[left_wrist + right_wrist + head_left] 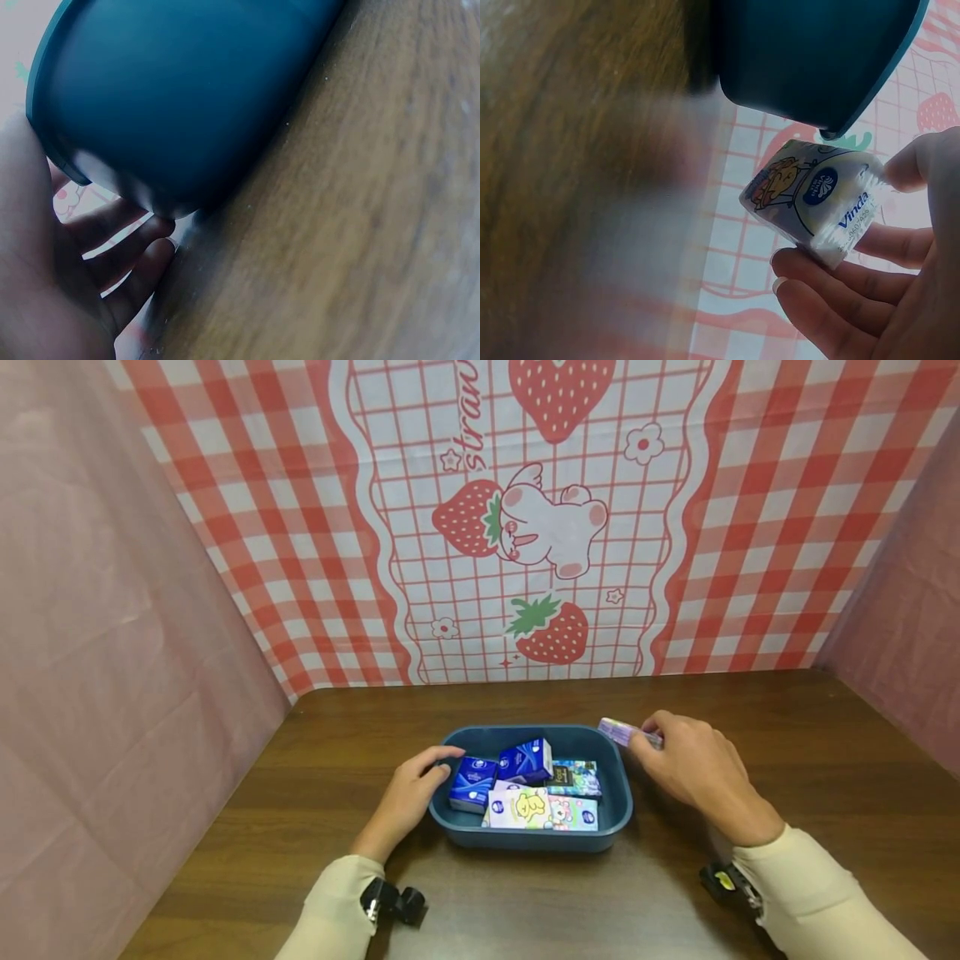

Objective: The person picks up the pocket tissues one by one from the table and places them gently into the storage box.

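Note:
A dark teal plastic bin [531, 838] stands on the wooden table with several small tissue packs in it. My left hand [408, 791] holds the bin's left end. In the left wrist view its fingers [135, 277] curve along the outer wall, close above the table. My right hand [693, 760] pinches a light purple tissue pack [619, 732] at the bin's far right corner, outside the rim. In the right wrist view this pack [810, 195] shows a cartoon and the word Vinda, with thumb and fingers at its end.
Inside the bin lie two dark blue packs [474, 782], a yellow cartoon pack [519, 808], a pink-and-blue pack [574, 814] and a blue-green pack [576, 777]. A red-checked strawberry cloth [555, 535] hangs behind the table [360, 727]; pink cloth [97, 610] hangs at the sides.

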`<state>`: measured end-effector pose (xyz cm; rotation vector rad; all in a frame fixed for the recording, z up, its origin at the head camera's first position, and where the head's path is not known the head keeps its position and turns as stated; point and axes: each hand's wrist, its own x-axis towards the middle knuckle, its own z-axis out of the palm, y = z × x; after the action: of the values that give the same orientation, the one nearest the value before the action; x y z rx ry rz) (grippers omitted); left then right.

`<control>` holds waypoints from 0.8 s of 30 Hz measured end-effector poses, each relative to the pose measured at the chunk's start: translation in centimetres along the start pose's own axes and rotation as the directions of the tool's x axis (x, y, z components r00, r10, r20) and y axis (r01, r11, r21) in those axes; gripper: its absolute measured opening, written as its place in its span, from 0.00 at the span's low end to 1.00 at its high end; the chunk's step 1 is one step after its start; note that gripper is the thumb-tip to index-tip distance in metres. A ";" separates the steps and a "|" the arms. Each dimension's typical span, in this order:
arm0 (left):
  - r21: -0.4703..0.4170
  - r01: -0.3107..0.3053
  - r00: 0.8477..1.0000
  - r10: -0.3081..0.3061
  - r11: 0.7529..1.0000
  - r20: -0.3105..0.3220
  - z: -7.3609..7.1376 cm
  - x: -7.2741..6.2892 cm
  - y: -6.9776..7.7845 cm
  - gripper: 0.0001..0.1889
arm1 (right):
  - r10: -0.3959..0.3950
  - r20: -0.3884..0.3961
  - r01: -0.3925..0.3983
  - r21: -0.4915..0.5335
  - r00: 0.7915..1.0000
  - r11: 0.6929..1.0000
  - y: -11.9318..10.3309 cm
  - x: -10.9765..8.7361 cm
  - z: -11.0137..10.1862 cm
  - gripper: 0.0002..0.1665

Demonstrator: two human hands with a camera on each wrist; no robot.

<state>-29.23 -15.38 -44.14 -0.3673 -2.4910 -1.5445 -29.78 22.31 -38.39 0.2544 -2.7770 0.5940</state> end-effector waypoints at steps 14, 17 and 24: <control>0.002 0.006 1.000 -0.006 1.000 0.001 0.0 0.0 0.1 0.15 | -0.016 -0.037 0.016 0.003 0.999 1.000 -0.4 -0.1 -0.2 0.24; 0.000 0.006 1.000 -0.006 1.000 0.001 0.0 0.0 0.1 0.15 | -0.022 -0.056 0.022 -0.002 0.998 1.000 -0.5 -0.1 -0.3 0.23; -0.009 0.008 1.000 -0.008 1.000 0.004 0.0 0.0 0.1 0.15 | -0.033 -0.089 0.031 -0.016 0.996 0.999 -0.6 -0.1 -0.4 0.21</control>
<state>-29.17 -15.39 -44.08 -0.3619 -2.4923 -1.5602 -29.45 21.92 -37.89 0.2621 -2.6858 0.5625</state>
